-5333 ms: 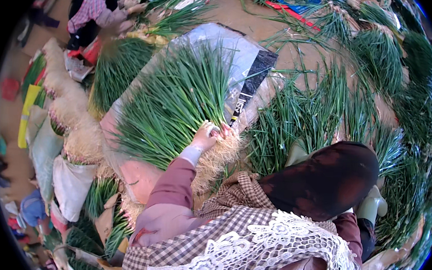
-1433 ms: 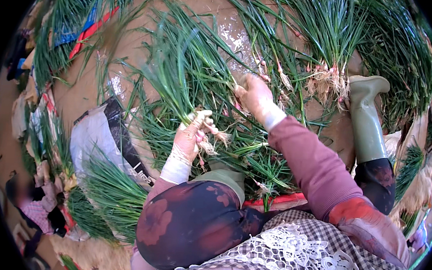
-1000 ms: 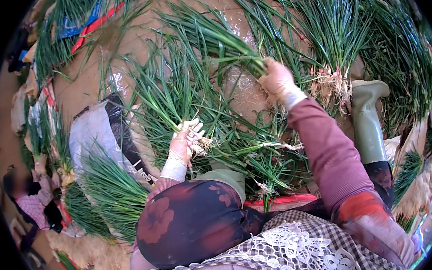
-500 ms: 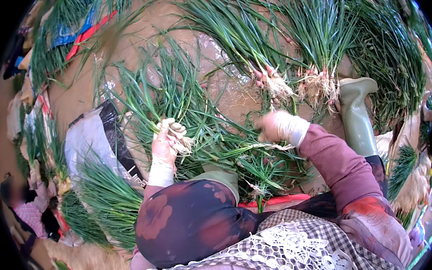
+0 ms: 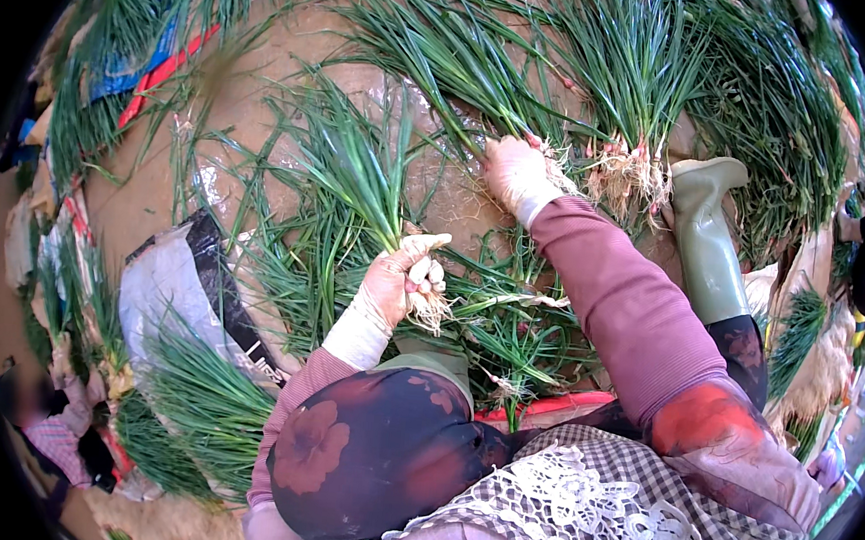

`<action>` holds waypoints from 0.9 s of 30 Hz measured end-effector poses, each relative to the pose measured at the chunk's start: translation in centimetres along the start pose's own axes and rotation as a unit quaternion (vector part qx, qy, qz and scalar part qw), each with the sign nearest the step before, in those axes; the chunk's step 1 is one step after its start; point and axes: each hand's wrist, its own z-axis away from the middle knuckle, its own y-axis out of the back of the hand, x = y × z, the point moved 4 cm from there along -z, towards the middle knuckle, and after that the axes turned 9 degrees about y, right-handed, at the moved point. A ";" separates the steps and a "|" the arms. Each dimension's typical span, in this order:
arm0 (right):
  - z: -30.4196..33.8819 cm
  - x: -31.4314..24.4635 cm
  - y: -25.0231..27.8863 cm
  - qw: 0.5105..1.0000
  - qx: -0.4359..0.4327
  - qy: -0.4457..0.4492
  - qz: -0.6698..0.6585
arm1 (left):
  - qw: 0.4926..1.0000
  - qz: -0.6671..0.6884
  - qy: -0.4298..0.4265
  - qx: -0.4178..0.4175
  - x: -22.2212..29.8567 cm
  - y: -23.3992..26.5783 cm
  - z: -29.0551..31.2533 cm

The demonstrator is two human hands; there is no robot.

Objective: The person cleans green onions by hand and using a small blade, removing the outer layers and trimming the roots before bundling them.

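Note:
My left hand (image 5: 391,282) is wrapped round the lower stems of a small bunch of spring onions (image 5: 357,174). Its pale bulbs and stringy roots (image 5: 428,300) stick out past my fingers, and the green leaves fan up and away. Farther off, my gloved right hand (image 5: 519,176) is closed at the bulb end of another bunch of spring onions (image 5: 467,67) lying on the wet floor; its fingertips are partly hidden. Just right of that hand lies a third bunch of spring onions (image 5: 631,133), roots toward me. Loose green leaves (image 5: 321,292) are strewn under my left hand.
A green rubber boot (image 5: 710,239) is on my right leg. Piled spring onions (image 5: 789,124) lie beyond it. At left are a white and black sack (image 5: 181,283) and more greens (image 5: 207,405). A co-worker (image 5: 56,424) sits at the far left. Brown wet floor (image 5: 265,78) shows between.
My right hand has reached away and left from above the loose leaves to the far bunch's bulb end. My left hand has moved right and tilted, still holding its spring onions.

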 end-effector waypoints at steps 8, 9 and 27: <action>8.1 -8.3 0.5 0.934 -0.053 0.219 -0.276 | 0.984 -0.125 -0.039 0.122 1.2 1.3 0.9; 9.2 -9.7 0.4 0.908 -0.118 0.311 -0.257 | 0.987 -0.136 -0.026 0.081 0.7 1.8 0.9; 1.8 2.3 4.9 0.985 0.169 -0.034 0.020 | 0.995 0.051 -0.031 0.075 0.9 0.5 2.0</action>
